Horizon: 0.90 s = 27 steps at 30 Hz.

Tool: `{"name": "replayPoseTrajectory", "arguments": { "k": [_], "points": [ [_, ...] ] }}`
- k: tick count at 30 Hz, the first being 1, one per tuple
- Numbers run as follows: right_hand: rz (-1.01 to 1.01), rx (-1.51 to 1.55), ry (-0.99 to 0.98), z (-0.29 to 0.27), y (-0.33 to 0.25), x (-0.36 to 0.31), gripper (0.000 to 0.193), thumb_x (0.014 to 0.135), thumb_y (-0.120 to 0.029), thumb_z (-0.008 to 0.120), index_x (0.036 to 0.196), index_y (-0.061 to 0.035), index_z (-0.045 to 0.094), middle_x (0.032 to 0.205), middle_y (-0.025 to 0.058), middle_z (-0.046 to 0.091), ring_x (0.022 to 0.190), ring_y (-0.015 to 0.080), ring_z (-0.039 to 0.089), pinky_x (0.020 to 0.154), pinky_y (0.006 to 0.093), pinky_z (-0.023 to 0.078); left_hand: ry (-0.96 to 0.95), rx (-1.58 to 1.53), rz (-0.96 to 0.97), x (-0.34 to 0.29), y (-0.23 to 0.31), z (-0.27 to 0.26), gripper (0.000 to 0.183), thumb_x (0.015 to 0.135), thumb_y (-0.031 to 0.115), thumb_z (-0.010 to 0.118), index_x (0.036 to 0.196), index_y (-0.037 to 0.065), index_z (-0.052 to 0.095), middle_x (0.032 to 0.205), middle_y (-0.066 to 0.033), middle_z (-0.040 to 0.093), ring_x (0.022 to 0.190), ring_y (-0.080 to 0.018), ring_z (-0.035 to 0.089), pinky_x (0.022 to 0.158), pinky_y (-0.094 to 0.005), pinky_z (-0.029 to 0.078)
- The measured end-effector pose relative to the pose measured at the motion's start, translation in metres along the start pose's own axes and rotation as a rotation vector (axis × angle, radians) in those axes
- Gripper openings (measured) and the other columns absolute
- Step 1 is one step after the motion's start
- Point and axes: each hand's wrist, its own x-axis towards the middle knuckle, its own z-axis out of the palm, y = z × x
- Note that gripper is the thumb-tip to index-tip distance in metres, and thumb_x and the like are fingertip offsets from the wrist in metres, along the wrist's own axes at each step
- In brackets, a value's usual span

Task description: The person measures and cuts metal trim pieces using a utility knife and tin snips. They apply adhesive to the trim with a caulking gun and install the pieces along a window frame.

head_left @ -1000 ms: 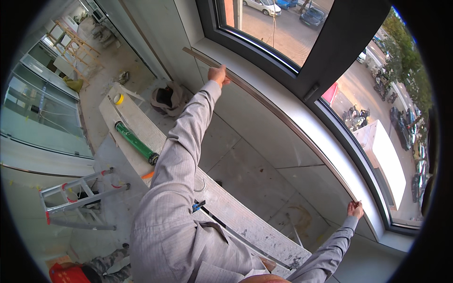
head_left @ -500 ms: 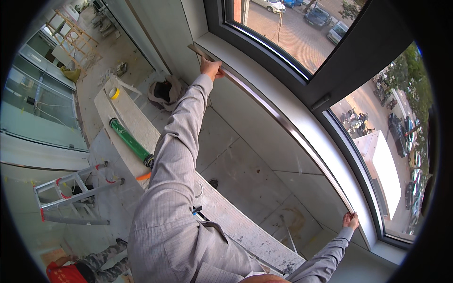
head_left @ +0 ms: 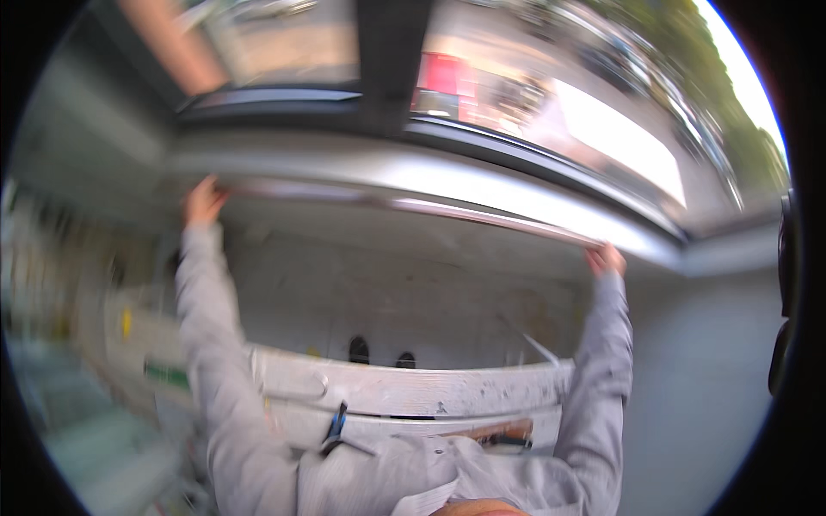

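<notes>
A long, thin metallic strip (head_left: pixel 473 213) runs along the front edge of the silvery window sill (head_left: pixel 344 163). Near the strip's left end, my left hand (head_left: pixel 205 205) is closed on it. My right hand (head_left: pixel 607 260) pinches the other end, close to the sill's right corner. Both arms reach forward, wide apart. Motion blur smears the left side, so I cannot tell whether the strip touches the sill or sits just off it.
Below me is a speckled white plank platform (head_left: pixel 413 384), with a black-and-blue tool (head_left: pixel 335 427) and a brown-handled tool (head_left: pixel 503 432) near my body. A green tube (head_left: pixel 163 371) lies at left. Two dark shoe tips (head_left: pixel 359 349) show past the plank. Dark window frame (head_left: pixel 391 69) rises ahead.
My view has swung right, so the sill now runs across the picture. Both hands still hold the strip. The ladder and the person in red have left the view.
</notes>
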Motion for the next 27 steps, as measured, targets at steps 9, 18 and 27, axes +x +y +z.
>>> {"name": "replayPoseTrajectory", "arguments": {
  "k": [9,18,27],
  "points": [
    [-0.002,-0.011,0.046,0.023,-0.029,-0.063,0.023,0.098,-0.022,0.066,0.094,0.0002,0.061,0.09,0.0125,0.068,0.079,0.0294,0.071,0.066,0.0411,0.063,0.076,0.066,0.093,0.003,0.04,-0.073,0.024,0.099,0.026,0.069,0.09,0.005,0.062,0.096,-0.0093,0.071,0.085,-0.0186,0.067,0.086,-0.0287,0.061],
    [-0.085,0.222,-0.075,-0.026,-0.015,-0.155,0.026,0.1,-0.025,0.065,0.105,-0.0028,0.053,0.097,0.014,0.065,0.078,0.0271,0.069,0.067,0.0395,0.061,-0.056,-0.018,0.126,-0.117,0.01,-0.114,0.038,0.103,0.032,0.064,0.121,-0.001,0.067,0.127,-0.0101,0.071,0.114,-0.0178,0.066,0.103,-0.0315,0.051],
    [-0.081,0.566,-0.402,-0.082,0.038,-0.271,0.021,0.105,-0.029,0.061,0.118,-0.0126,0.061,0.111,0.0025,0.07,0.096,0.0205,0.072,0.076,0.0365,0.06,-0.475,-0.504,0.125,-0.306,-0.05,-0.137,0.026,0.1,0.017,0.066,0.118,-0.002,0.064,0.119,-0.0164,0.068,0.109,-0.0272,0.065,0.102,-0.044,0.053]
  ]
}}
